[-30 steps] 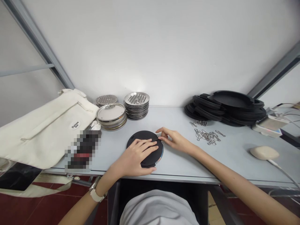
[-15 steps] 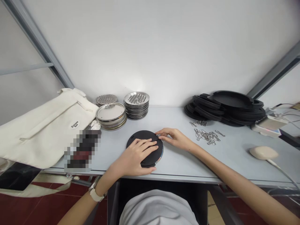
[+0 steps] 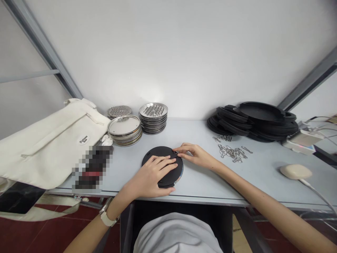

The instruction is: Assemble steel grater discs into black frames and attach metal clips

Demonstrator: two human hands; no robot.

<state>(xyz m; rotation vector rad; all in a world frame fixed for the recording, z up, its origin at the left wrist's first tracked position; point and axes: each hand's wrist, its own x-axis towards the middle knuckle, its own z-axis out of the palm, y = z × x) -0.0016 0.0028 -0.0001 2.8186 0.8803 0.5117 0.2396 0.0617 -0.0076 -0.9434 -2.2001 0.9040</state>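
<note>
One black disc (image 3: 158, 151): on the surface (image 3: 202, 184), under the left hand's (image 3: 155, 174) spread fingers.
Right hand (image 3: 197, 155): fingers pinching a metal clip (image 3: 175, 152).
Metal clip: shifted slightly inward over the disc's far-right edge, apparently being positioned.

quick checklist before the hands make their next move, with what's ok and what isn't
1. Left hand spread on the black disc: ok.
2. Right hand fingertips at the small metal piece by the disc's edge: ok.
3. Metal piece fully seated: cannot tell, fingers partly hide it.
4. Disc wholly on the table: ok.
5. Loose metal clips apart from the disc: ok.
6. Black round parts stacked evenly: not ok, the pile is uneven.
</note>
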